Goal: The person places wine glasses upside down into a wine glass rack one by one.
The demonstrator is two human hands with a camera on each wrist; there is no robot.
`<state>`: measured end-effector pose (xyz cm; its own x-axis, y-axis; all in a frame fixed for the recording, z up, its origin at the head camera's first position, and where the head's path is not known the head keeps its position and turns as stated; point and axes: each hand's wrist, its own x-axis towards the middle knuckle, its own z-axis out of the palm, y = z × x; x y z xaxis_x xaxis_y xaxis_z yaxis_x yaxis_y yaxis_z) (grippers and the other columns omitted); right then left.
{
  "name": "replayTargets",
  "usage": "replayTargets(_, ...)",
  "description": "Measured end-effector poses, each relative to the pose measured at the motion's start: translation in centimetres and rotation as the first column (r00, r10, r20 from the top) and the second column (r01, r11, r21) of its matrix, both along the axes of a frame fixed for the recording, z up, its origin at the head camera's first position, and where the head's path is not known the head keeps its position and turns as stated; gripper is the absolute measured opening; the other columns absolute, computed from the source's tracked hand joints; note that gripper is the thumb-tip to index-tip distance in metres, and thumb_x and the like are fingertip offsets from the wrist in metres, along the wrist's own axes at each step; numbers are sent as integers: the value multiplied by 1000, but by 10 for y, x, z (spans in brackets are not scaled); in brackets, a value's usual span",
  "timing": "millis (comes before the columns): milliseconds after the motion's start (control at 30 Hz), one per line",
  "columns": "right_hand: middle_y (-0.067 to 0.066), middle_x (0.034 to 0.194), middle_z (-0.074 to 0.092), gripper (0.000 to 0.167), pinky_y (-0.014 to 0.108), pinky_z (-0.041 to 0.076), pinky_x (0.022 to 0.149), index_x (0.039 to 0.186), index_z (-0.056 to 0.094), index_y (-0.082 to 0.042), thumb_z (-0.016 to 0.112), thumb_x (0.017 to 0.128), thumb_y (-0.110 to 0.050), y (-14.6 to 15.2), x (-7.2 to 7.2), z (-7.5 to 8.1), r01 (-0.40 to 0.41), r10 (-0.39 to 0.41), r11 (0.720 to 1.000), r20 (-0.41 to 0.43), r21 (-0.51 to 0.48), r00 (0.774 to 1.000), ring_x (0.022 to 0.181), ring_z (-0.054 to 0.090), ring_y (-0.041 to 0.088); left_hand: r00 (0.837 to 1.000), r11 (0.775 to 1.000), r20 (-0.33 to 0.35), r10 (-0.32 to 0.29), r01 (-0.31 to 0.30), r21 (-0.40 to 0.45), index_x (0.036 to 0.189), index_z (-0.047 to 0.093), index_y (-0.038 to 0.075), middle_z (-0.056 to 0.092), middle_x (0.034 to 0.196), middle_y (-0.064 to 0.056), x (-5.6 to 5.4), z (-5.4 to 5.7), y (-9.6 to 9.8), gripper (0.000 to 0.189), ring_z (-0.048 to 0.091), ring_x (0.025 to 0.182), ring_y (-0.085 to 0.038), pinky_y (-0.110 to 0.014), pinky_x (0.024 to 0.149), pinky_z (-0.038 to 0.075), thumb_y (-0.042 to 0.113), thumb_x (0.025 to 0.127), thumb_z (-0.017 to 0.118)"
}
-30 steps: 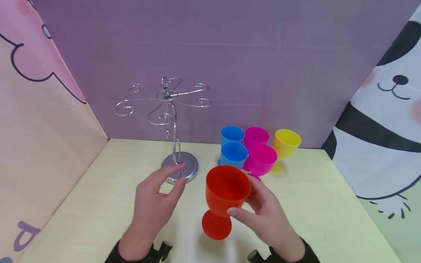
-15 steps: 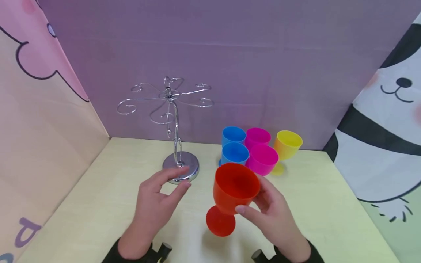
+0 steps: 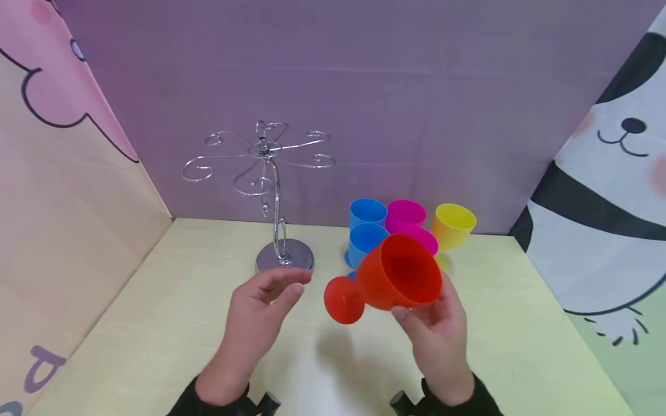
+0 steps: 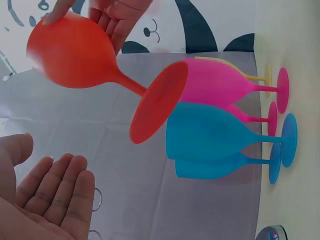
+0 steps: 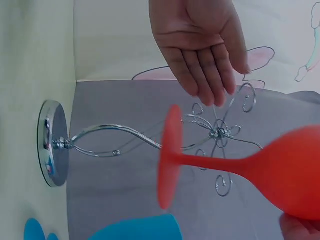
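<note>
My right hand [image 3: 441, 332] grips the bowl of a red plastic goblet [image 3: 387, 277], tilting it so its foot points left toward my other hand. In the left wrist view, the red goblet [image 4: 75, 52] hangs off the table with its stem and round foot fully showing. My left hand [image 3: 262, 323] is held over the table, fingers relaxed and nothing in it; in the right wrist view, that left hand [image 5: 200, 50] shows its palm. Behind it stands a chrome wire glass rack [image 3: 277, 202] with curled arms and a round base.
At the back right stand blue goblets [image 3: 366, 240], pink goblets [image 3: 406, 215] and a yellow goblet [image 3: 454, 225], close together. The pale table [image 3: 156, 312] is bordered by a purple backdrop [image 3: 390, 104] and printed cloth sides.
The right hand has raised the red goblet and tipped it, swinging the foot up and left and the mouth to the right. The left hand has shifted slightly right, its fingertips closer together.
</note>
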<state>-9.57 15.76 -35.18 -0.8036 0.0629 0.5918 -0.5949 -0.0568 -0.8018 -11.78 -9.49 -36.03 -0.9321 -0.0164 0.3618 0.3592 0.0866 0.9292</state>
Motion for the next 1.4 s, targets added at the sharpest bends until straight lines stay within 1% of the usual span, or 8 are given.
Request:
replayTargets(133, 24, 136, 55, 54, 31, 58, 94, 145, 45, 9, 68, 96, 6, -6, -3, -9, 1, -12, 995, -109, -102, 994, 121, 57, 34, 991, 991, 109, -83, 71, 112, 118, 73, 4, 75, 113, -6, 1, 3, 0, 20, 72, 108, -24, -35, 94, 58, 6, 98, 70)
replayTargets(200, 25, 137, 54, 54, 31, 57, 94, 145, 43, 10, 66, 97, 5, -8, -5, -13, -18, -5, 988, -145, -154, 989, 121, 56, 34, 970, 967, 172, -171, 132, 218, 120, 70, -1, 75, 114, -10, 4, 6, 2, 21, 72, 108, -28, -38, 95, 57, 6, 101, 66)
replayTargets(400, 27, 139, 51, 53, 33, 57, 96, 146, 41, 7, 64, 99, 4, -16, -7, -23, 9, -27, 980, -91, -199, 995, 121, 54, 36, 854, 816, 274, -442, 256, 519, 123, 62, -13, 74, 113, -18, 10, 4, 14, 31, 72, 108, -33, -44, 98, 56, 13, 104, 61)
replayTargets(700, 28, 136, 54, 57, 32, 57, 96, 145, 40, 13, 68, 95, 5, -23, -8, -30, 49, -72, 991, -191, -122, 979, 120, 56, 36, 755, 790, 395, -523, 255, 557, 129, 63, -11, 73, 117, -19, 6, -21, 37, 42, 73, 108, -31, -40, 96, 56, 21, 102, 66)
replayTargets(833, 27, 138, 53, 65, 31, 56, 97, 143, 37, 16, 75, 92, 1, -28, -6, -35, 92, -96, 995, -267, -28, 959, 123, 54, 36, 719, 721, 386, -577, 228, 654, 133, 62, -6, 72, 122, -18, 5, -27, 42, 43, 71, 112, -31, -42, 100, 54, 28, 106, 61)
replayTargets(1033, 28, 140, 51, 74, 33, 56, 97, 142, 35, 19, 80, 89, -5, -36, -5, -43, 56, -37, 997, -338, 46, 941, 129, 51, 36, 697, 597, 384, -606, 79, 798, 142, 55, -1, 69, 128, -16, 9, -27, 45, 50, 67, 119, -28, -41, 106, 50, 37, 110, 50)
replayTargets(1200, 29, 140, 51, 76, 34, 55, 99, 141, 34, 20, 82, 88, -7, -42, -6, -48, 15, 13, 997, -351, 77, 936, 129, 51, 37, 703, 586, 402, -587, 26, 810, 148, 49, 4, 67, 133, -12, 11, -27, 46, 49, 67, 117, -25, -37, 105, 51, 34, 109, 54)
replayTargets(1400, 27, 147, 49, 82, 36, 53, 102, 142, 34, 20, 86, 82, -1, -50, -4, -51, -14, 51, 994, -344, 111, 938, 134, 49, 36, 752, 573, 379, -539, -2, 819, 136, 60, 7, 70, 121, -5, 7, -29, 47, 37, 67, 102, -19, -30, 96, 56, 28, 106, 59)
